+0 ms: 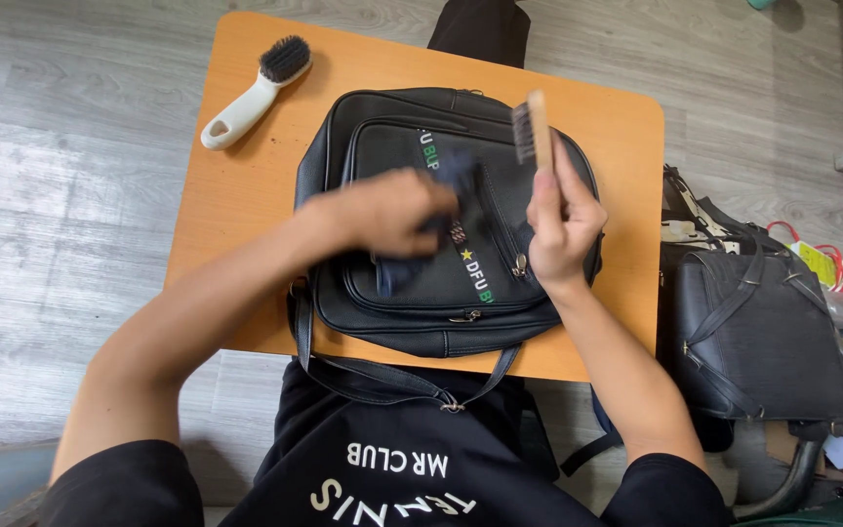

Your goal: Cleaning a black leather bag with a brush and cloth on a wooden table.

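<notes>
Both forearms reach forward over the black bag on the worktop. Left hand, blurred, presses a dark cloth under curled fingers. Right hand grips a small brush upright.

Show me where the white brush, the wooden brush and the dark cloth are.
white brush (246,101), head view, on its handle.
wooden brush (537,127), head view, on its wooden back.
dark cloth (404,268), head view, on its lower fold.

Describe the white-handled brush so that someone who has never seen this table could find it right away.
Start at the orange table with the black bag lying in the middle. Look to the far left corner, clear of the bag: the white brush lies there alone, untouched. It has a white plastic handle with a hole at its end and dark bristles, unlike the small wooden brush held in the right hand.
</notes>
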